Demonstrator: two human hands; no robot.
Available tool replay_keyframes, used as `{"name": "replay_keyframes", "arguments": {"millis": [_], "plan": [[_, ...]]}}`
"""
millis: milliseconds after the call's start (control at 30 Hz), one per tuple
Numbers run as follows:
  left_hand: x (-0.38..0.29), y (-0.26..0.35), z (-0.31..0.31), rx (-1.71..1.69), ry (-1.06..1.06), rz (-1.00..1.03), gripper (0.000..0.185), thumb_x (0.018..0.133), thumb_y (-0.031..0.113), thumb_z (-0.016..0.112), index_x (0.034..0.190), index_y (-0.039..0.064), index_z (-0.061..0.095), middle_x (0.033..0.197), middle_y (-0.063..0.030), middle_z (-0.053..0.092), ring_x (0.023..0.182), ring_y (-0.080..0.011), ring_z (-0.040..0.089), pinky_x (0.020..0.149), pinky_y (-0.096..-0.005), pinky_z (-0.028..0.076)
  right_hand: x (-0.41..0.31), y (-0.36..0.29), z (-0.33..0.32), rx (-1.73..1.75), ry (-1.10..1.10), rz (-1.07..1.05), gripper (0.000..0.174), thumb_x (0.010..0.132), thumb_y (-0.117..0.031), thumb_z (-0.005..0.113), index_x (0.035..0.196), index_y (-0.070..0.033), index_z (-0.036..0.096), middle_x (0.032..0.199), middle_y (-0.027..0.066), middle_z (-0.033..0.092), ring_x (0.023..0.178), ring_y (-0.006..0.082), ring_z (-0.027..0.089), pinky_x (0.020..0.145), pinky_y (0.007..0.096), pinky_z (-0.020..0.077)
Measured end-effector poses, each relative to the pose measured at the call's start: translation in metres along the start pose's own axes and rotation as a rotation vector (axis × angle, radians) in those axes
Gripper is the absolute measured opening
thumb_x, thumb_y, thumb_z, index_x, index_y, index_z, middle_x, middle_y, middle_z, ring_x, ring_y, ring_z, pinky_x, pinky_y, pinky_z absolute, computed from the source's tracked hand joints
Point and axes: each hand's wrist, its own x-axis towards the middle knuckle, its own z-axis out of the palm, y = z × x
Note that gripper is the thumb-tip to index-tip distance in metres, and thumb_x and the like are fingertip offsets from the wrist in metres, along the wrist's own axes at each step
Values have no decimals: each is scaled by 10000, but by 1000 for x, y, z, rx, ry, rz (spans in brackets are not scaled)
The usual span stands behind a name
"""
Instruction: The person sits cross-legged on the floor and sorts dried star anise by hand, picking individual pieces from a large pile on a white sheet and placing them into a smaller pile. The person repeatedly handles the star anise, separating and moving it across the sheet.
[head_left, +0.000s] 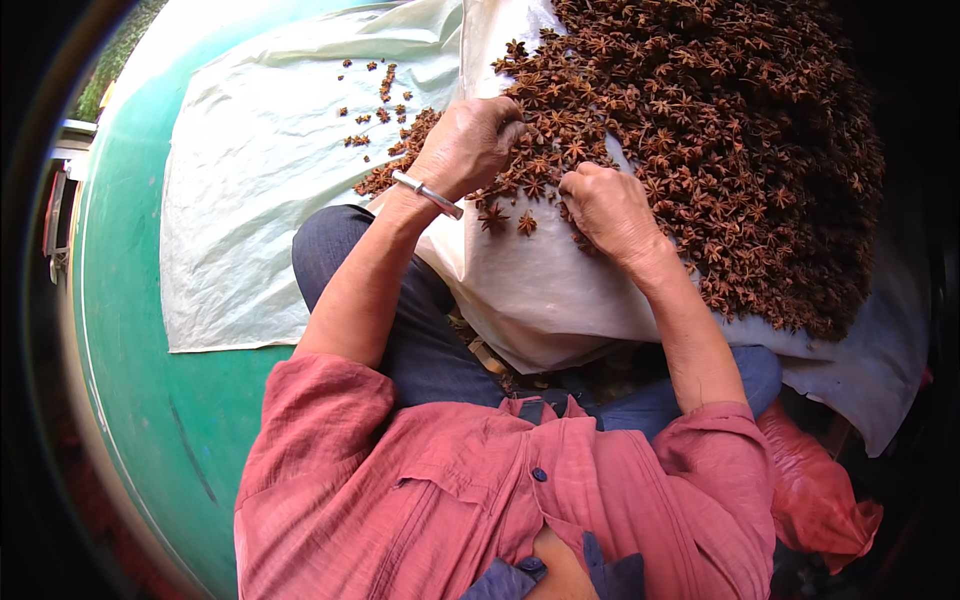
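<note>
A large heap of dried star anise (735, 135) covers the right and far side of a whitish plastic sheet (540, 300). My left hand (474, 139), with a silver bangle at the wrist, hovers at the heap's left edge with its fingers curled. Whether those fingers pinch a pod is hidden. Closer to me, my right hand (611, 206) is bent down over the thinned-out near edge. Its fingertips are tucked out of sight beside some dark pods. Between the hands lie a few loose pods, including a single star anise (527, 223).
Left of my left hand, a smaller band of star anise (409, 142) and scattered pieces rest on another pale sheet (232, 225). Green flooring (142, 360) with a white line curves along the left. A red plastic bag (821, 495) sits at lower right.
</note>
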Motion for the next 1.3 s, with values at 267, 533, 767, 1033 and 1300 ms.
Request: {"name": "replay_keyframes", "arguments": {"millis": [267, 533, 767, 1033, 1300], "plan": [[-9, 7, 14, -269, -228, -189, 279, 969, 229, 574, 1015, -45, 592, 748, -243, 657, 726, -363, 681, 710, -455, 529, -9, 7, 1, -174, -18, -116, 39, 798, 26, 572, 799, -12, 570, 769, 164, 629, 672, 333, 665, 601, 418, 548], [-14, 31, 52, -845, -215, -235, 292, 999, 262, 553, 941, -24, 536, 617, -79, 590, 456, -139, 579, 406, -290, 463, -8, -5, 4, 352, 541, 177, 40, 824, -35, 634, 853, -8, 633, 771, 134, 663, 629, 247, 657, 567, 358, 534], [-5, 33, 57, -739, -116, -39, 130, 961, 102, 514, 928, 1, 588, 648, -36, 594, 470, -98, 565, 419, -230, 455, -8, -1, 28, 1762, 612, 717, 104, 927, -92, 618, 941, 9, 637, 813, 83, 695, 636, 176, 683, 594, 295, 590], [-11, 7, -2, 483, 168, 439, 453, 784, 207, 746, 1199, 106, 595, 1438, -113, 472, 1366, -313, 419, 1123, -575, 297, -56, 37, -69, 1382, -1057, 292, 202, 890, -70, 648, 989, 99, 697, 944, 194, 723, 755, 228, 715, 700, 341, 584], [-23, -12, 49, 360, -267, 823, 385, 882, 396, 618, 1203, 183, 631, 1378, -57, 531, 1459, -276, 287, 1150, -696, 47, 153, 86, -42, -126, 317, -139, 354, 854, -57, 649, 1206, -93, 648, 1393, 103, 555, 1373, 292, 431, 1160, 429, 332]]}}
